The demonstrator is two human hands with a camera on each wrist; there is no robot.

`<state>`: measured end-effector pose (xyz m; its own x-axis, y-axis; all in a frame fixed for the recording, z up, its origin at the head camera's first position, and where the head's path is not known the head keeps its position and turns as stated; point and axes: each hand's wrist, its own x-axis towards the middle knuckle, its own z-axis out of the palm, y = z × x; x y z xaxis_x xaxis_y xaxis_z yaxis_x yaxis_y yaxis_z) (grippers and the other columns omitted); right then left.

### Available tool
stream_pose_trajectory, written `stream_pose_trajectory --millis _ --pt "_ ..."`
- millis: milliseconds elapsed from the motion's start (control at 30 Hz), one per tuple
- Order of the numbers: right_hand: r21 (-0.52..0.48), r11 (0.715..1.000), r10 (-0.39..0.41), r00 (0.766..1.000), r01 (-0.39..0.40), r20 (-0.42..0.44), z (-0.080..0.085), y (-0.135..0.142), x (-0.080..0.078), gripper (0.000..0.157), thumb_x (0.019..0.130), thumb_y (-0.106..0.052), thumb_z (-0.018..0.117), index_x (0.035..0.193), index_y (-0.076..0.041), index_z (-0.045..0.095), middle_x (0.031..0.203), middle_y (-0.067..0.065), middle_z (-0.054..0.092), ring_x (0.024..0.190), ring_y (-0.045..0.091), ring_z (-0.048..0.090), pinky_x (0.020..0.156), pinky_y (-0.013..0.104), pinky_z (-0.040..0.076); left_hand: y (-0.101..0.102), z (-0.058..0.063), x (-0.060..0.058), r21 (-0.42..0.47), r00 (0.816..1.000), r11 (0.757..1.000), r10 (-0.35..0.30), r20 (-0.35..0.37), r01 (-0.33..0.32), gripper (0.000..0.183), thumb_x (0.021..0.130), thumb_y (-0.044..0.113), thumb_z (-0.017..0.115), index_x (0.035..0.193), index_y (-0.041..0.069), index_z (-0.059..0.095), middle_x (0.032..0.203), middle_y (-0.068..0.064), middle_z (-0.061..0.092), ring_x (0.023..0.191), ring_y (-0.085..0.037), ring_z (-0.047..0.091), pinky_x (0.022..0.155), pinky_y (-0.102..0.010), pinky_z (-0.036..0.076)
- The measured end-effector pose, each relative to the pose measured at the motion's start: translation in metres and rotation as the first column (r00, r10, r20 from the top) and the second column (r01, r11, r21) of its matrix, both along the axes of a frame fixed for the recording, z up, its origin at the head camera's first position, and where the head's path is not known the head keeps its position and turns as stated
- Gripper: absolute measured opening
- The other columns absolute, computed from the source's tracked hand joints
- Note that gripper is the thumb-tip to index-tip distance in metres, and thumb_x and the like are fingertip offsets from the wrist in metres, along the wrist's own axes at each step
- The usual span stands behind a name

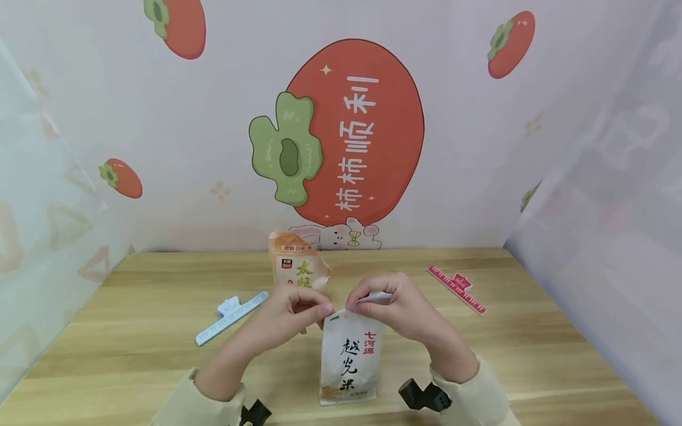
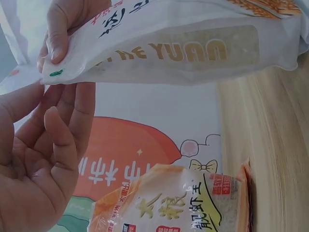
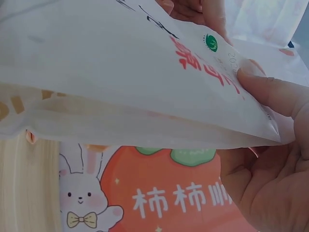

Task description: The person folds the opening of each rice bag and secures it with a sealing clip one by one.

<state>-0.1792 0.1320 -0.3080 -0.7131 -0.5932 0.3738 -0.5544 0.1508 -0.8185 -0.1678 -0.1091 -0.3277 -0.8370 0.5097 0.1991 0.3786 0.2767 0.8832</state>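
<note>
A white rice bag [image 1: 350, 361] with black and red lettering stands upright in front of me on the table. My left hand [image 1: 298, 312] pinches its top edge at the left corner, thumb against forefinger. At the right part of the same edge, my right hand [image 1: 391, 305] pinches the bag, with a white flap of its top showing between the fingers. In the right wrist view the right thumb [image 3: 270, 92] presses on the printed front near the top. A see-through side panel [image 2: 207, 50] of the bag shows in the left wrist view.
Behind the hands stands an orange and white rice bag [image 1: 298, 260], its top corner folded. A light blue sealing clip [image 1: 231, 318] lies at the left. A red sealing clip [image 1: 457, 289] lies at the back right. A printed backdrop [image 1: 453, 177] rises behind the wooden table [image 1: 533, 355].
</note>
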Motion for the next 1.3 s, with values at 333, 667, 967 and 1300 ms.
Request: stream_pose_trajectory --millis 333,667,967,1300 --pt "0.004 1.000 0.014 1.000 -0.014 -0.022 -0.001 0.001 0.001 0.007 0.087 0.003 0.070 0.089 -0.003 0.074 0.087 0.014 0.074 0.081 0.007 0.066 0.076 0.029 0.057 0.006 0.000 0.000 -0.029 1.000 0.999 -0.022 0.022 0.022 0.016 0.091 0.023 0.073 0.096 0.009 0.078 0.089 -0.004 0.073 0.075 -0.006 0.061 0.065 -0.023 0.052" --pt "0.033 0.999 -0.034 0.999 0.033 0.015 0.002 -0.002 0.002 0.007 0.088 0.000 0.070 0.089 -0.005 0.075 0.089 0.011 0.075 0.081 0.008 0.065 0.074 0.029 0.057 0.014 -0.001 0.004 -0.037 0.999 0.998 0.046 -0.020 -0.046 0.012 0.088 0.022 0.076 0.092 0.011 0.077 0.088 0.000 0.072 0.081 -0.007 0.062 0.075 -0.026 0.054" --pt "0.044 0.998 -0.045 0.999 0.045 0.012 0.002 -0.001 0.001 0.009 0.087 0.001 0.071 0.089 -0.006 0.075 0.088 0.010 0.075 0.082 0.008 0.065 0.075 0.028 0.056 0.015 0.000 0.004 -0.030 0.997 0.997 0.071 -0.026 -0.071 0.008 0.088 0.020 0.076 0.089 0.012 0.077 0.086 0.001 0.072 0.081 -0.008 0.061 0.073 -0.027 0.054" --pt "0.112 0.988 -0.112 0.993 0.108 0.025 0.006 0.002 0.007 0.006 0.089 -0.015 0.073 0.094 -0.012 0.075 0.090 0.002 0.072 0.085 0.011 0.063 0.073 0.027 0.054 0.016 -0.001 0.003 -0.018 0.998 0.998 0.066 -0.015 -0.066 0.007 0.088 0.018 0.076 0.088 0.011 0.077 0.084 0.000 0.071 0.079 -0.008 0.060 0.070 -0.025 0.053"
